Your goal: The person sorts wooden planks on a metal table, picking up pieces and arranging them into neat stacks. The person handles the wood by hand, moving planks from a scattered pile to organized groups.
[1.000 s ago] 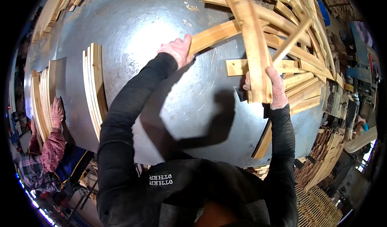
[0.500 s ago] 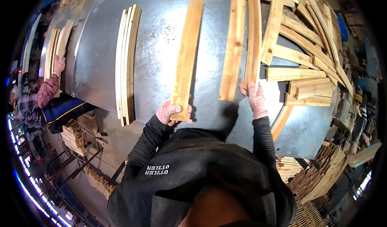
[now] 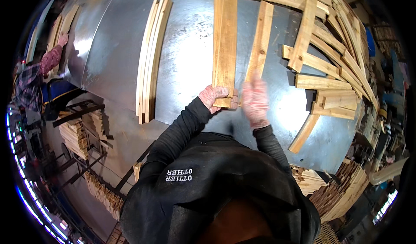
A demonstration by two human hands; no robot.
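My left hand (image 3: 214, 97), in a pinkish knit glove, is closed around the near end of two flat wooden boards (image 3: 225, 40) placed edge to edge, their far ends pointing away from me. To its right, my right hand (image 3: 255, 102), gloved alike, is over the near end of a single knotty wooden board (image 3: 261, 36). Motion blurs that hand, so I cannot tell whether its fingers grip the board. A set of several narrow boards (image 3: 152, 58) stands close together on the metal table (image 3: 117, 45), left of my left hand.
A loose heap of wooden boards (image 3: 325, 62) covers the table's right side. A short curved piece (image 3: 304, 133) lies by the near right edge. At far left, a co-worker's gloved hand (image 3: 63, 39) touches other boards. Stacked wood (image 3: 73, 138) stands below the table's left side.
The board my right hand gripped now lies against the one in my left hand. My left hand moved right and away from me; my right hand moved left to the single board.
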